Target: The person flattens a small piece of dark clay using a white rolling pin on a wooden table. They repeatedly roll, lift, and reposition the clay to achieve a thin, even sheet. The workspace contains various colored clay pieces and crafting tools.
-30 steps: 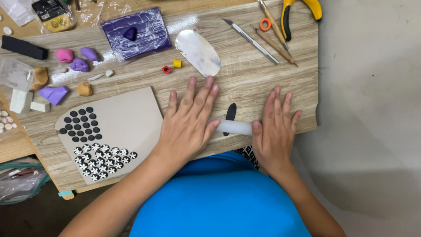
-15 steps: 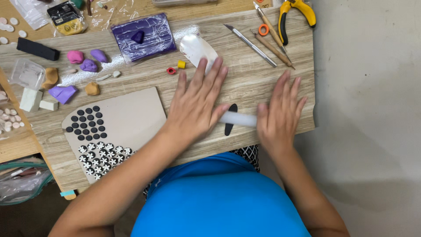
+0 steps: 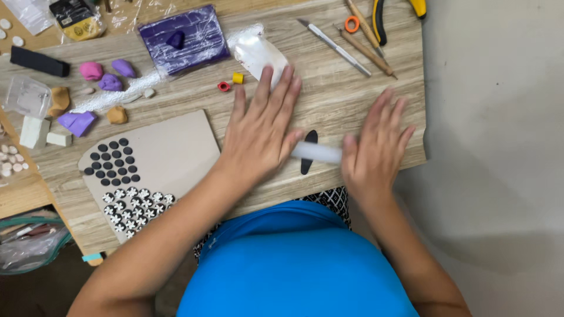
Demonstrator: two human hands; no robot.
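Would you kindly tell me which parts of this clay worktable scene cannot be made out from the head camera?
- Clear cylindrical roller: both ends hidden under the left hand and right hand; motion-blurred.
- Flat black clay strip: its middle is covered by the roller.
- Yellow-handled pliers: cut off by the top edge.
- Small patterned clay discs on the beige card: pattern too small to read.

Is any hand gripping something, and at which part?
Nothing is gripped. The left hand and right hand lie flat, palms pressing the ends of a clear cylindrical roller over a flat black clay piece.
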